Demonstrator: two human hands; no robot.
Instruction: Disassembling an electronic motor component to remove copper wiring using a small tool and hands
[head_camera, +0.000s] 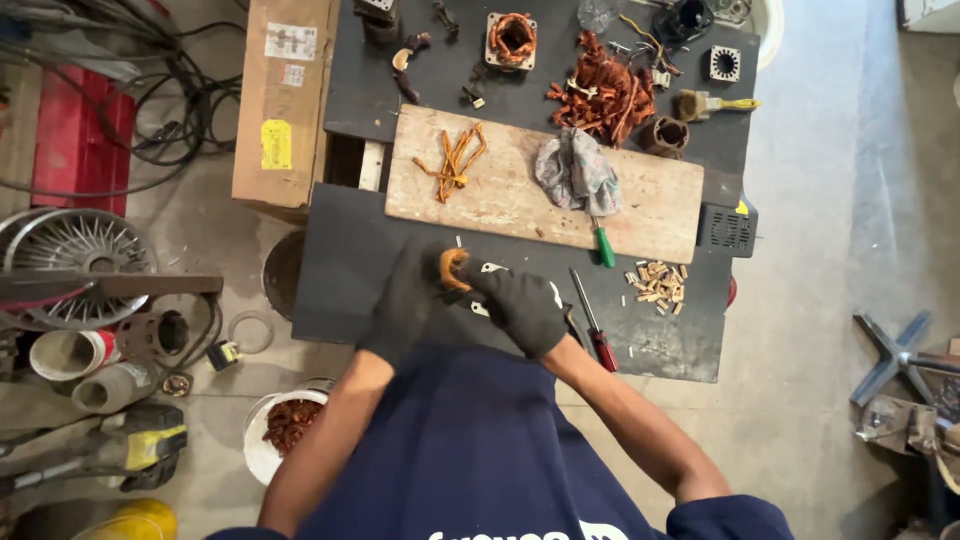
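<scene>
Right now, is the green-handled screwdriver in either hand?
No. The green-handled screwdriver lies at the wooden board's edge, while the left hand and right hand hold an orange coil piece.

- Light is even and soft, daylight-like, with no single hard source to make out.
- The wooden board (545, 190) is the brightest, best-exposed surface; its grain and stains read clearly.
- The dark tabletop (350, 260) around the board swallows detail but shows a faint dull sheen, no hard glare.
- Shadows are weak and short: a soft one hugs the grey rag (578, 172) on the board.
- The black-gloved left hand (408, 298) and right hand (520, 305), just below the board, merge into the dark top, so finger outlines are hard to tell.
- Far left of the board, the wire wheel (75, 262) bends slightly, a wide-lens stretch.
- Focus is fairly sharp near the board; the edges look softer.
</scene>
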